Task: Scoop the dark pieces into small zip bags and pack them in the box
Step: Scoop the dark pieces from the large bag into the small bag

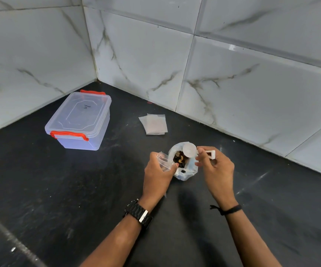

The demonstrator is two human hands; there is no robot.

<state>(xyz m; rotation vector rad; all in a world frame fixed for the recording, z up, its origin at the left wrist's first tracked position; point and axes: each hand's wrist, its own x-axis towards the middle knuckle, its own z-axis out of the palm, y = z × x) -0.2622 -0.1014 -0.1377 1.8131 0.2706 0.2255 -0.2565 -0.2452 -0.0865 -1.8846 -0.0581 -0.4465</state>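
On the dark surface (40,189), the closed box (78,121) sits at ten o'clock, spare bags (153,124) at twelve. The left hand (158,174) curls round a small open zip bag (163,161). Just beside it, at centre, lies the sack of dark pieces (179,160). The right hand (216,166) pinches a white scoop (190,150) by its handle, over the sack.

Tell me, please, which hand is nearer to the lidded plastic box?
Left. The left hand, gripping a small zip bag, is on the plastic box side; the right hand is farther away.
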